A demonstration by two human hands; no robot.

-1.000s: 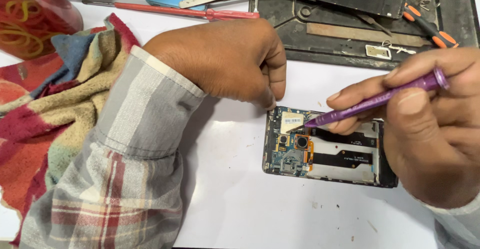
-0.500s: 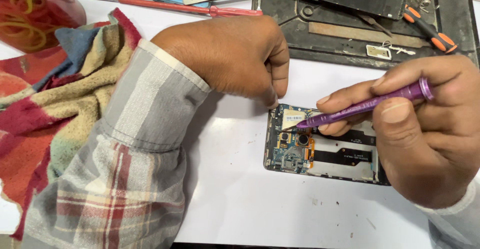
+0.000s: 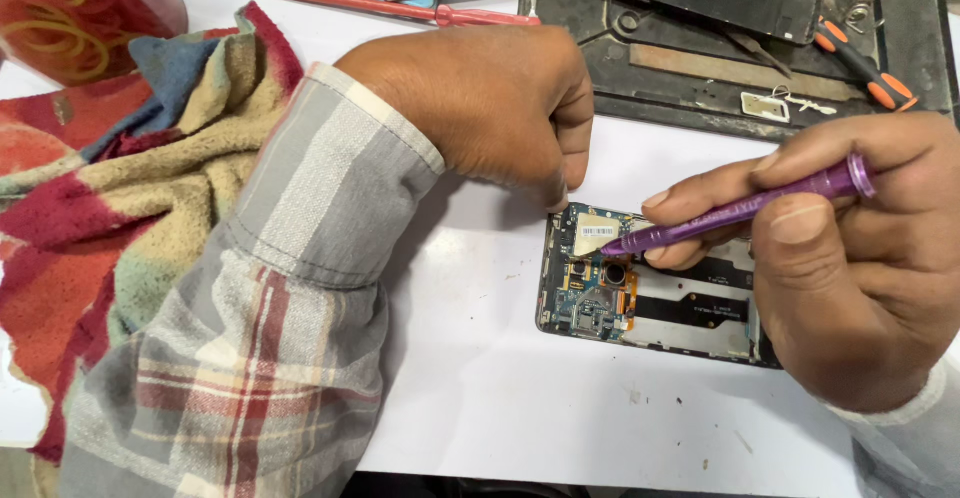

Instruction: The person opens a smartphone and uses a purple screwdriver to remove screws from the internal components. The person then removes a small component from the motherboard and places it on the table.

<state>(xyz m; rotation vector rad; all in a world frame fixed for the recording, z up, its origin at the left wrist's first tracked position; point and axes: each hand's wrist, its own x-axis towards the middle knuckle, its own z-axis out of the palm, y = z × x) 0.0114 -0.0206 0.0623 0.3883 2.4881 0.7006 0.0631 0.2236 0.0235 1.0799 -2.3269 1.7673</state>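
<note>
Opened phone (image 3: 650,288) lies on white table (image 3: 480,398), circuit board showing. Left hand (image 3: 490,108) curled into loose fist, fingertips pressing phone's top-left edge; holds nothing else. Right hand (image 3: 850,258) pinches purple screwdriver (image 3: 740,208), tip on board near phone's top-left corner. Striped cloth (image 3: 130,188) well left of phone. Red screwdriver (image 3: 400,6) & dark repair mat (image 3: 720,68) beyond phone.

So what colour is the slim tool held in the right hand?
Purple, a metallic screwdriver gripped by the right hand; the head view shows it.
</note>
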